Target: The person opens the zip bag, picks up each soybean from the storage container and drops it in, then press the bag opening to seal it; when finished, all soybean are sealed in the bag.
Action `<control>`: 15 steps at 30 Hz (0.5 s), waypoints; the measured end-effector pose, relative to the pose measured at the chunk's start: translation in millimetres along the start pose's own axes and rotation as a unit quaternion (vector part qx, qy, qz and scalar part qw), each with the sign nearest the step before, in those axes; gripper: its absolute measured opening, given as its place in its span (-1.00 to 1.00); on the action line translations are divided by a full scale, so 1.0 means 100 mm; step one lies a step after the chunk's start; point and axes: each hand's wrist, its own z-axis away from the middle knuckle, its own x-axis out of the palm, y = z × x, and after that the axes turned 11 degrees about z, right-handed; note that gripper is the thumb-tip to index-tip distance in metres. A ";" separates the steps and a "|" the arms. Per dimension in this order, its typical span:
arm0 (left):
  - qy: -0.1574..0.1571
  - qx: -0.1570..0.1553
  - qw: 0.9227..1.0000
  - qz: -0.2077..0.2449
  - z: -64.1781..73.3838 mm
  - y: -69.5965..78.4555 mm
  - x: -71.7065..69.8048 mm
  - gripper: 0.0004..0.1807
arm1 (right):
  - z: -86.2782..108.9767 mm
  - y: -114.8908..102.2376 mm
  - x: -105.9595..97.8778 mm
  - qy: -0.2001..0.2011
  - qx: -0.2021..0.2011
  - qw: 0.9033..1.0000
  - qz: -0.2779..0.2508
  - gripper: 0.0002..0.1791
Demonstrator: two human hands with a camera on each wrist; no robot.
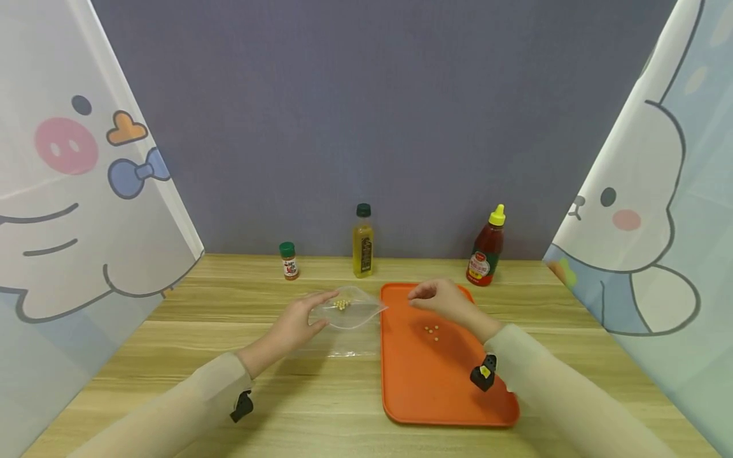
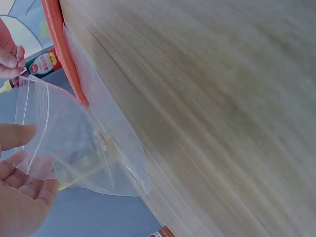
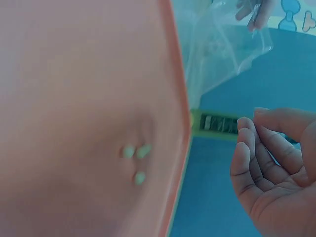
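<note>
A clear zip-top plastic bag (image 1: 356, 313) is held at its mouth by my left hand (image 1: 300, 320), thumb on one side and fingers on the other in the left wrist view. The bag's mouth gapes, and several small pale yellow beans (image 1: 342, 305) lie inside. My right hand (image 1: 446, 301) hovers over the far part of the orange tray (image 1: 441, 388), with thumb and index fingertips close together in the right wrist view (image 3: 276, 168). I cannot tell whether a bean is between them. Several loose beans (image 1: 431, 331) lie on the tray below this hand.
Along the back of the wooden table (image 1: 229, 305) stand a green-capped spice jar (image 1: 289, 262), a bottle of yellow oil (image 1: 363, 245) and a red sauce bottle (image 1: 485, 251) with a yellow tip. A grey panel (image 1: 366, 114) rises behind them.
</note>
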 end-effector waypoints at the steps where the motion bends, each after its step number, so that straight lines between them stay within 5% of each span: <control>1: -0.002 -0.002 1.000 0.000 0.00 0.00 -0.01 -0.32 | 0.01 0.03 -0.01 0.002 0.001 1.000 0.005 -0.84; 15: -0.005 -0.004 1.000 0.007 0.02 0.00 -0.06 -0.32 | 0.11 0.57 -0.03 -0.059 0.012 0.998 -0.017 -0.79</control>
